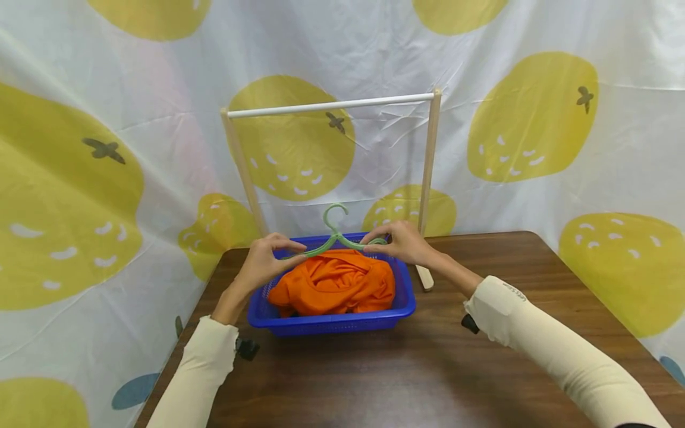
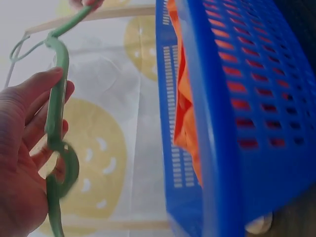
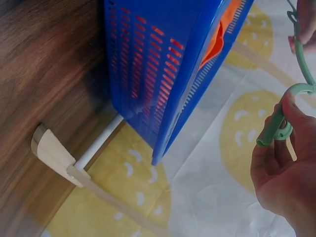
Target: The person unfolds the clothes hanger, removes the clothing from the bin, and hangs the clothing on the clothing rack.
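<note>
Loosening the left grip (image 1: 267, 258) or right grip (image 1: 402, 242), both pinching the green hanger (image 1: 337, 236) above the basket (image 1: 332, 321), could tip it onto the orange cloth (image 1: 337, 286) inside.

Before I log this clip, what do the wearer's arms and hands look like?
The left hand and right hand are ungloved. The left sleeve and right sleeve are plain cream, the right with small dark lettering, too small to read, near its cuff. A small black object shows beside the left cuff, another beside the right.
</note>
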Tool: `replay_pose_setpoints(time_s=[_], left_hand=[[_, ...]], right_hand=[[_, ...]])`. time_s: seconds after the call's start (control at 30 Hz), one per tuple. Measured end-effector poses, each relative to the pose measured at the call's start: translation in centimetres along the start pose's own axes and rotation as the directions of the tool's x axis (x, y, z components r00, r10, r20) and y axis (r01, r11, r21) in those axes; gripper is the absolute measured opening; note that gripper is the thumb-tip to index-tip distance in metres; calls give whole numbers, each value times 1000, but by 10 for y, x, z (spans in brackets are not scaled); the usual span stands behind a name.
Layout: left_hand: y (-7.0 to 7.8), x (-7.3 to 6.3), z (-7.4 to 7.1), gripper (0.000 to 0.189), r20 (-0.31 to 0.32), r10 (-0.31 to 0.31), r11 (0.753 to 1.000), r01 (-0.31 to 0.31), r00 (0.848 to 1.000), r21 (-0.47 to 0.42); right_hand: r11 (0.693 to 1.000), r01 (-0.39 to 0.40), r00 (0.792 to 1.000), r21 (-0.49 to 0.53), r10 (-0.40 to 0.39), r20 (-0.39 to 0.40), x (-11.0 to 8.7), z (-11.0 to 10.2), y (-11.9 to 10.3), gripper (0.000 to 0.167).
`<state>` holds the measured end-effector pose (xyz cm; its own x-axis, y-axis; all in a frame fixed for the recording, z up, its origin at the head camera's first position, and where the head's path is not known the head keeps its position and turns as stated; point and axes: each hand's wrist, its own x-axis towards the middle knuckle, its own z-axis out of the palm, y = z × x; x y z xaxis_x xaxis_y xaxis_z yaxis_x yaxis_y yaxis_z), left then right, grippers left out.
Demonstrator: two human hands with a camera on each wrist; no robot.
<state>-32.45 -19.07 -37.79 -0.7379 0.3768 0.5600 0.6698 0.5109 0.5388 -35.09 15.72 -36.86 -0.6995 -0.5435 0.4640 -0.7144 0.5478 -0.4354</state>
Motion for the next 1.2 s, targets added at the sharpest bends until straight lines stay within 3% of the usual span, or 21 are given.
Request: replay_pose_setpoints(time_s=[0.23,0.43,0.8,0.97,1.2], left_hand=[[12,16,14,19,3,33,999,-33,999,-33],[20,26,20,23,-17,43,998,-44,999,-52],[18,29,24,19,-18,35,999,-36,999,-25],[15,27,23,18,-26,36,999,-37,999,-39],[11,27,24,18,-45,33,997,-37,998,-72]], right_hand=[[1000,-3,1000,19,3,17,6,6,-7,15],[998,57,998,24,-57,4,9,11,-10,14],[987,152,988,43,-153,22,7,12,-6,14],[990,130,991,48,-130,-9,4,10,-9,11],[990,45,994,135,-31,-105,0,14,-10,11]])
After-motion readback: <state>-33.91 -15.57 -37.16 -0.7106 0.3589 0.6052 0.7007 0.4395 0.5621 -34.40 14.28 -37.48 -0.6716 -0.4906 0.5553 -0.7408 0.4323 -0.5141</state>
